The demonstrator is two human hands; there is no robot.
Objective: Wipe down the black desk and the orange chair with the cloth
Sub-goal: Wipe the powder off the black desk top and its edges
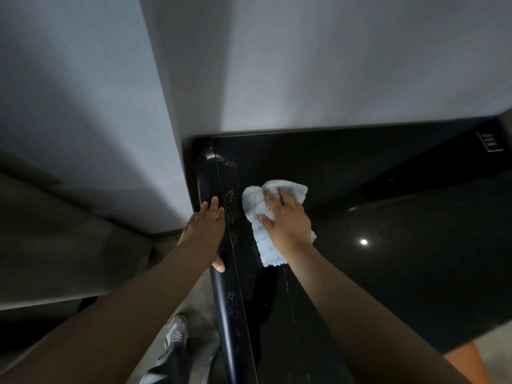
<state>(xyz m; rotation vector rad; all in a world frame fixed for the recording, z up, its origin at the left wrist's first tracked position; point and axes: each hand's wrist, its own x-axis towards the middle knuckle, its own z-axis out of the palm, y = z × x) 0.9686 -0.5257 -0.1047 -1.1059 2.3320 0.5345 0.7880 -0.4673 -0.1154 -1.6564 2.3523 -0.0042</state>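
My right hand (286, 220), fingers curled into the pale blue cloth (256, 206), presses it near the left edge of the black desk (388, 245); my left hand (206, 231) lies flat on that edge. I'd gather the white crumbs (210, 156) with firm, overlapping strokes.

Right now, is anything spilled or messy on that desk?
Yes. White crumbs dot the left edge of the black desk, piled thickest at the back corner. Some lie between the left hand and the cloth.

Desk: glossy black desk (388, 217) is carrying white specks (230, 194) along its left edge.
Cloth: pale blue-and-white fluffy cloth (256, 209) is lying crumpled beside them.
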